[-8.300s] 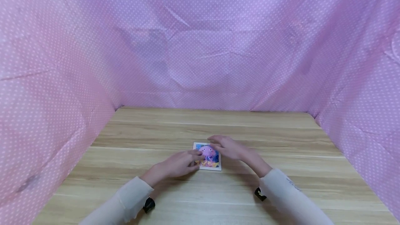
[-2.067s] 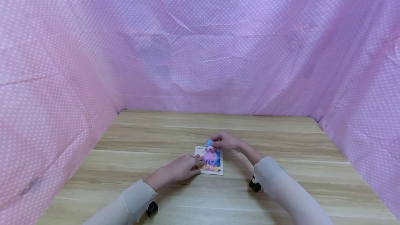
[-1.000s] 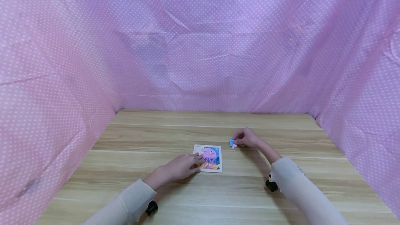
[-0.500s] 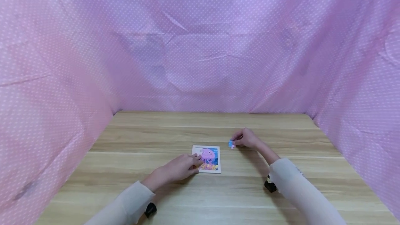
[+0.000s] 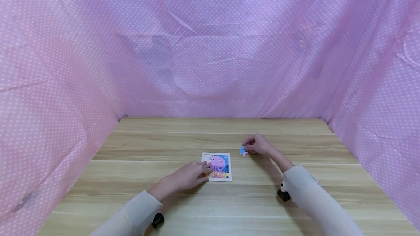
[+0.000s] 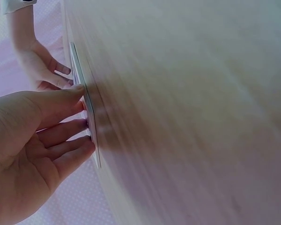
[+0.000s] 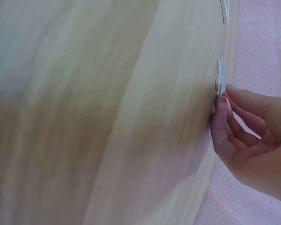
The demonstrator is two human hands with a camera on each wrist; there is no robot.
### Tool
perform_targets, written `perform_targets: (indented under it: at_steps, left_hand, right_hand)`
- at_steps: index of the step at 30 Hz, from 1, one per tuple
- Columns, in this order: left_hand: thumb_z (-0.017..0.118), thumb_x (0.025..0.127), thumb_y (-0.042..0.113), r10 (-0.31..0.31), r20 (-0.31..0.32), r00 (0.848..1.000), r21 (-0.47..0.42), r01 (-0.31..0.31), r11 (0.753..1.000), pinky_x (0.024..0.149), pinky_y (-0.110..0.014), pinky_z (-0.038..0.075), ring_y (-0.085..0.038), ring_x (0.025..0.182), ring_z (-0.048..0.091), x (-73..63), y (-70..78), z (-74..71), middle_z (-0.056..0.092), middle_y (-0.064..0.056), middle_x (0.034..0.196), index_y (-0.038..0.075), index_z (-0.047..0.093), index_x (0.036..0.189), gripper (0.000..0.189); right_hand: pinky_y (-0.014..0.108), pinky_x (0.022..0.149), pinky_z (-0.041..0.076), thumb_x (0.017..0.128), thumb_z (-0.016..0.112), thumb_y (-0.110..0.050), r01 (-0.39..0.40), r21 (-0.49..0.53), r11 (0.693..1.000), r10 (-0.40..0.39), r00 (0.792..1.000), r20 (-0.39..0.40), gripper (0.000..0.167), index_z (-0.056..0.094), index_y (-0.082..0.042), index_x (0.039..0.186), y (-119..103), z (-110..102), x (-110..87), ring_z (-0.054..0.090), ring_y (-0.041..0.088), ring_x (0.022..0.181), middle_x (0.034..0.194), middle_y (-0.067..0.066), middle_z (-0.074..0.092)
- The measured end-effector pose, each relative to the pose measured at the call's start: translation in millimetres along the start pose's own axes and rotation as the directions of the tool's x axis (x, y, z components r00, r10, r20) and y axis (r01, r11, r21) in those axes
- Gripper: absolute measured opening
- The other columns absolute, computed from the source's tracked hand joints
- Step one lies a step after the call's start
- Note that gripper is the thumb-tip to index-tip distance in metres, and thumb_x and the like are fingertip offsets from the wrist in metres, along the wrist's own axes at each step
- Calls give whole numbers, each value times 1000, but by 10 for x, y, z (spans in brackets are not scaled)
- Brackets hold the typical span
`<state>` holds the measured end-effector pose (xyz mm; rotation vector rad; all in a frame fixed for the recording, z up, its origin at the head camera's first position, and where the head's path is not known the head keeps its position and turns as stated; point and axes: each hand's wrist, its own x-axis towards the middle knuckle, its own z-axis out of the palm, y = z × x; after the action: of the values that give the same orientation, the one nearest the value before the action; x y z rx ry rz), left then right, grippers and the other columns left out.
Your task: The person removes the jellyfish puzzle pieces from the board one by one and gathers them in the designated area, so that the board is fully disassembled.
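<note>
A small jigsaw puzzle (image 5: pixel 221 166) with a pink jellyfish picture in a pale frame lies flat on the wooden table. Its upper left corner shows a bare pale patch. My left hand (image 5: pixel 188 176) rests its fingertips on the puzzle's left side, with the thumb at the near edge; the left wrist view shows these fingers (image 6: pixel 70 129) spread along the board. To the right of the puzzle, my right hand (image 5: pixel 260 145) pinches a blue and pink puzzle piece (image 5: pixel 242 151) by its right side. In the right wrist view that piece (image 7: pixel 220 75) lies low against the tabletop.
The wooden table (image 5: pixel 210 207) runs back to a pink polka-dot cloth (image 5: pixel 210 65), which also hangs at both sides. Black wrist devices sit under the left cuff (image 5: pixel 158 220) and the right cuff (image 5: pixel 283 194).
Earlier both hands were on the puzzle. My right hand has since taken the blue and pink piece from its top left and carried it right. The left hand has stayed on the board.
</note>
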<state>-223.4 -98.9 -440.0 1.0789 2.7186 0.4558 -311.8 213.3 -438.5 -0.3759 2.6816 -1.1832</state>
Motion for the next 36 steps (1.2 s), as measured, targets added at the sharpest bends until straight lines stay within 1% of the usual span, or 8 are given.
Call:
perform_targets:
  at_steps: [5, 11, 14, 18, 22, 25, 31, 36]
  left_hand:
    - [65, 101, 22, 2, 2, 1000, -9, -2, 1000, 112, -45, 45, -30, 141, 51, -1, 2, -4, 54, -10, 150, 9, 64, 137, 38]
    - [65, 101, 22, 7, 3, 1000, -9, -7, 1000, 113, -45, 44, -30, 141, 51, 1, 8, -11, 54, -9, 150, 9, 65, 136, 37]
    - [64, 101, 22, 9, 5, 1000, -18, -9, 1000, 113, -44, 44, -30, 141, 51, -2, 10, -11, 54, -9, 149, 9, 65, 135, 36]
    - [65, 101, 21, 15, 6, 1000, -21, -15, 1000, 114, -45, 43, -30, 140, 52, 1, 9, -13, 55, -10, 149, 9, 65, 135, 36]
    - [64, 102, 21, 11, 12, 1000, -28, -10, 1000, 114, -44, 43, -30, 141, 51, 3, 6, -21, 55, -10, 149, 9, 65, 135, 36]
    - [65, 101, 21, 9, 14, 1000, -28, -8, 1000, 113, -45, 44, -30, 140, 52, 2, 4, -22, 55, -10, 149, 9, 65, 135, 36]
    - [65, 101, 21, 12, 11, 1000, -15, -12, 1000, 111, -44, 46, -30, 139, 53, -5, 2, -21, 55, -10, 149, 9, 66, 135, 36]
    - [66, 101, 20, 17, 2, 1000, -10, -17, 1000, 110, -43, 48, -29, 138, 54, -11, 1, -24, 56, -11, 148, 8, 66, 135, 36]
  right_hand:
    - [23, 58, 47, 97, 65, -4, 0, -39, 999, -2, 1000, -29, 17, 73, 8, 107, -74, 5, 13, 57, 13, 65, 88, 14, 73]
    - [20, 62, 48, 95, 68, -8, 68, -101, 993, -71, 997, -26, 17, 75, 4, 104, -198, 88, 44, 60, 10, 69, 93, 14, 76]
    - [20, 58, 48, 95, 68, -7, 71, -65, 995, -71, 997, -1, 17, 75, 5, 106, -251, 153, 68, 59, 8, 64, 89, 15, 76]
    - [20, 50, 46, 96, 66, -4, 71, 0, 997, -71, 997, 41, 17, 74, 6, 107, -328, 252, 100, 61, 11, 60, 86, 16, 74]
    - [21, 57, 54, 96, 65, -3, 97, 26, 995, -98, 992, 78, 16, 73, 7, 107, -419, 366, 131, 66, 13, 69, 93, 17, 76]
    - [22, 63, 56, 96, 66, -3, 133, 6, 991, -133, 986, 104, 16, 74, 6, 107, -496, 446, 144, 65, 10, 73, 97, 17, 76]
    - [18, 60, 50, 95, 67, -3, 198, -24, 980, -192, 969, 152, 15, 75, 5, 105, -636, 579, 171, 59, 7, 69, 97, 16, 76]
    - [16, 69, 49, 94, 69, -3, 276, -63, 959, -262, 950, 170, 13, 76, 4, 102, -673, 690, 226, 60, 4, 78, 99, 15, 78]
